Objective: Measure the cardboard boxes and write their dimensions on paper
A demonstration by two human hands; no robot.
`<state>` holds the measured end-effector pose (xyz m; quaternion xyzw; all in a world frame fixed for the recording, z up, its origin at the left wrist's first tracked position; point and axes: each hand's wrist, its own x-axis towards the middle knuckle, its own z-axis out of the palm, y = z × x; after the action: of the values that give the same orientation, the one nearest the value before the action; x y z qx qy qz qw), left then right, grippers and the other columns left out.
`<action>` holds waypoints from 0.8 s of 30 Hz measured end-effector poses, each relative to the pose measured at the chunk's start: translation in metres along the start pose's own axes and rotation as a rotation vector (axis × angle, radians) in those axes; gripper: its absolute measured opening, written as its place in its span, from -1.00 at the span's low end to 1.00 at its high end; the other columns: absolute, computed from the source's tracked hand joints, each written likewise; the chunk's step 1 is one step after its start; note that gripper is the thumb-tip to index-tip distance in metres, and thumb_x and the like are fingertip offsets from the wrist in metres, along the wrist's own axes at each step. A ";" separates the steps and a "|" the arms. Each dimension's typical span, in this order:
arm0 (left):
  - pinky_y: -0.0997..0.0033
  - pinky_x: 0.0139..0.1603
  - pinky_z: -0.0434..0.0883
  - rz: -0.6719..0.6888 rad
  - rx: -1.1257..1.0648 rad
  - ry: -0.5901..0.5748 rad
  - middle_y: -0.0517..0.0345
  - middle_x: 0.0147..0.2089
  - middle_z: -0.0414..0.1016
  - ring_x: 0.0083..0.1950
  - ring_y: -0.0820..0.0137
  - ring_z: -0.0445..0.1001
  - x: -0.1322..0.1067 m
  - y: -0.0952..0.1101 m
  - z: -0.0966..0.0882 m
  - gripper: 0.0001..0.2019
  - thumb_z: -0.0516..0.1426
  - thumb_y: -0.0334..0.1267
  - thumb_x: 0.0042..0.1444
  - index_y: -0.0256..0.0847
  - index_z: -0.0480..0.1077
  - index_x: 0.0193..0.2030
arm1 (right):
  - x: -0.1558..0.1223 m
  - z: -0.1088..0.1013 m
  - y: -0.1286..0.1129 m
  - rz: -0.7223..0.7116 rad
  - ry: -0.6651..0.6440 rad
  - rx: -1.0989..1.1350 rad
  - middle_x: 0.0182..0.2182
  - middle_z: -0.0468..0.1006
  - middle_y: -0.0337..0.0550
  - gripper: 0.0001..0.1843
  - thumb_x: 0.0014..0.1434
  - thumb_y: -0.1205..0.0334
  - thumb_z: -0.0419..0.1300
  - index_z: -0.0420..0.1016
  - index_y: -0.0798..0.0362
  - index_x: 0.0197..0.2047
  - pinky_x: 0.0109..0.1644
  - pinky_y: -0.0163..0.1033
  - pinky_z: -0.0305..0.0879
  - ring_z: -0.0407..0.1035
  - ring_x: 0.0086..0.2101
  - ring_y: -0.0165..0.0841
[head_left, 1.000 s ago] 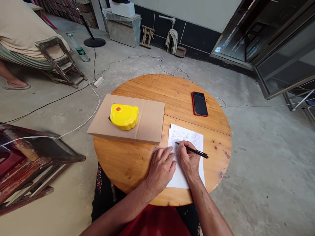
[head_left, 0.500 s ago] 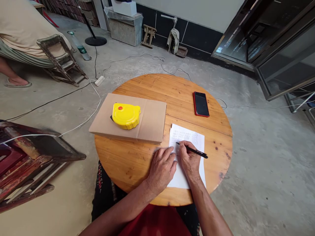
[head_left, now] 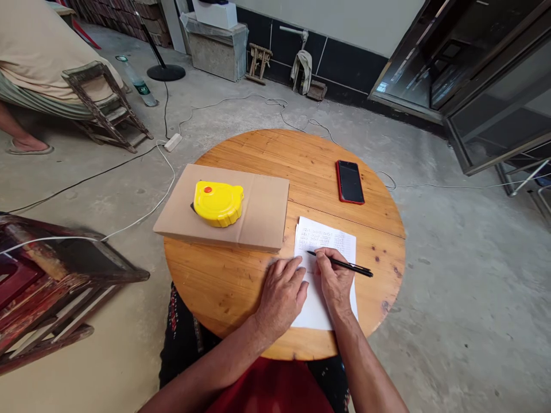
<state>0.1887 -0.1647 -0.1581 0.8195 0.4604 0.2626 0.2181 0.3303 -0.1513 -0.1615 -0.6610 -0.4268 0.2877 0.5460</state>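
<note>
My right hand [head_left: 336, 281] grips a black pen [head_left: 350, 266], its tip at the sheet of paper [head_left: 313, 310]. Rows of small handwriting cover the upper part of that white sheet; I cannot read them. Flat across the paper's left edge and the wood lies my left hand [head_left: 283, 289], fingers stretched out. Left of the paper is a closed cardboard box [head_left: 264, 209], with a yellow tape measure [head_left: 218, 203] with a red button resting on top. A phone in a red case [head_left: 350, 182] lies face up, its screen dark, beyond the paper.
The round wooden table [head_left: 241, 287] stands on a concrete floor with cables and a power strip [head_left: 173, 142]. A person in a hammock is at the far left, by a small wooden chair [head_left: 107, 106] and a plastic bottle [head_left: 140, 86]. A wooden chair [head_left: 55, 287] stands near left.
The pen in my right hand has tilted flatter, its back end swinging right, while the tip stays near the same spot. My left hand keeps its place on the paper.
</note>
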 end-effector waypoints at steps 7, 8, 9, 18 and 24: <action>0.02 0.10 0.40 0.008 0.000 0.022 0.04 0.20 0.46 0.10 0.14 0.38 0.000 0.000 0.001 -0.81 0.14 -0.41 0.21 -0.17 0.43 -0.06 | 0.001 -0.004 0.000 -0.135 0.040 -0.095 -0.35 0.58 -0.16 -0.79 0.26 0.13 0.19 0.55 0.03 -0.12 -0.30 -0.18 0.40 0.45 -0.41 -0.31; 0.02 0.10 0.40 0.005 0.000 0.022 0.05 0.20 0.46 0.10 0.14 0.38 0.000 0.000 0.000 -0.81 0.15 -0.41 0.20 -0.17 0.44 -0.06 | 0.001 -0.007 -0.002 -0.197 0.032 -0.161 -0.24 0.61 -0.10 -0.79 0.27 0.16 0.18 0.54 0.02 -0.07 -0.20 -0.15 0.42 0.49 -0.30 -0.27; 0.03 0.10 0.40 0.004 0.000 0.021 0.05 0.19 0.47 0.09 0.14 0.39 0.001 0.000 0.000 -0.81 0.15 -0.41 0.20 -0.17 0.44 -0.06 | 0.001 -0.010 -0.004 -0.265 0.012 -0.229 -0.16 0.61 -0.07 -0.77 0.29 0.21 0.15 0.53 0.00 -0.02 -0.12 -0.12 0.42 0.50 -0.21 -0.24; 0.03 0.12 0.40 0.020 -0.003 0.037 0.04 0.18 0.48 0.09 0.14 0.38 0.001 0.001 -0.002 -0.81 0.17 -0.43 0.18 -0.17 0.45 -0.08 | 0.019 -0.043 -0.009 -0.591 -0.328 -1.026 0.05 0.55 0.05 -0.51 0.26 0.48 0.01 0.45 0.01 0.19 -0.03 -0.03 0.29 0.37 0.04 -0.06; 0.05 0.13 0.40 0.026 0.004 0.049 0.05 0.16 0.49 0.09 0.16 0.38 0.000 0.000 -0.001 -0.81 0.19 -0.42 0.16 -0.16 0.46 -0.09 | -0.002 -0.062 0.000 -0.599 -0.208 -0.989 0.11 0.52 0.04 -0.45 0.17 0.60 -0.04 0.47 0.05 0.14 0.09 0.03 0.25 0.31 0.14 -0.08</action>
<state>0.1883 -0.1646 -0.1572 0.8192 0.4553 0.2846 0.2013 0.3822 -0.1822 -0.1471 -0.6563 -0.7297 -0.0493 0.1855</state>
